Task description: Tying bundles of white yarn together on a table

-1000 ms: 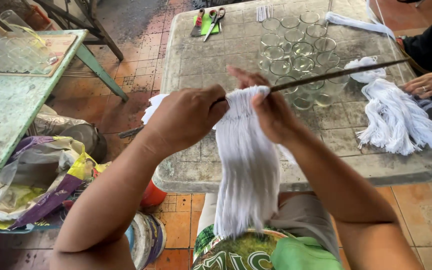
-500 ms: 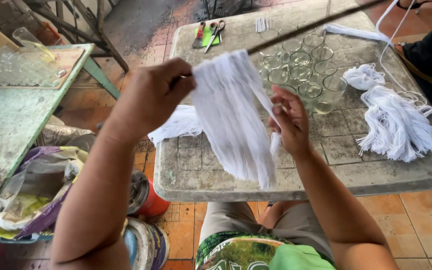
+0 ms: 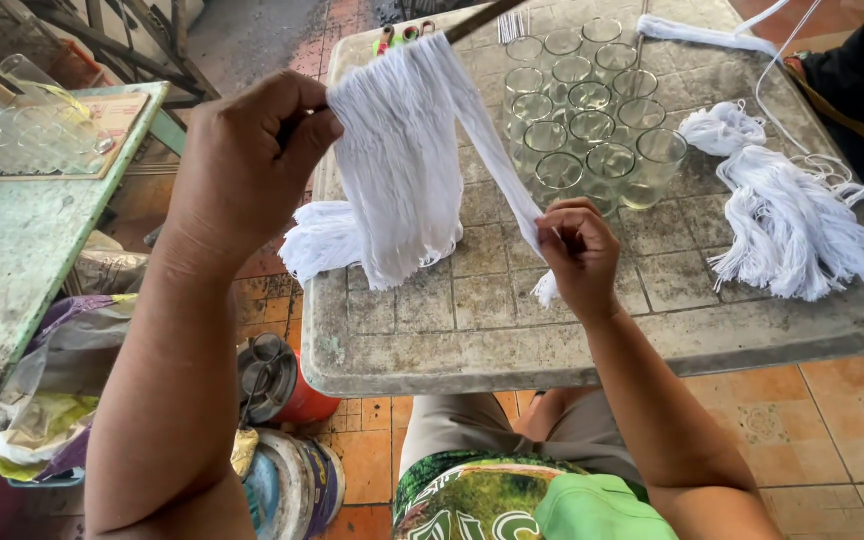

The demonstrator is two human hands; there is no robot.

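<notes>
Holding a thin dark stick (image 3: 482,17) up over the stone table (image 3: 512,330) with my left hand (image 3: 247,165), fist closed tight around it, and a whole curtain of white strings (image 3: 397,160) hangs off it down toward the table top. My right hand (image 3: 577,255) is lower, near the table's front edge, pinching one little bunch of strings (image 3: 497,165) pulled off to the side between thumb and fingers.

These strings look super light and floppy, no stiffness at all, so I'd say they tangle easily and slip if you grab loosely. Best place to take them is near the ends with a firm pinch, and keep the stick level so nothing slides off.

Further back on the table there's a cluster of clear glass cups (image 3: 587,110), fragile stuff, so I'd keep the stick from swinging into them. To the right of the cups lies another loose pile of white strings (image 3: 802,220), and at the far edge I can see scissors (image 3: 402,35).

The table top is rough, stained and cracked into squares. Left of the table stands a worn green bench (image 3: 22,260) with more glasses on a tray. Tiled floor underneath, cans and bags around.
</notes>
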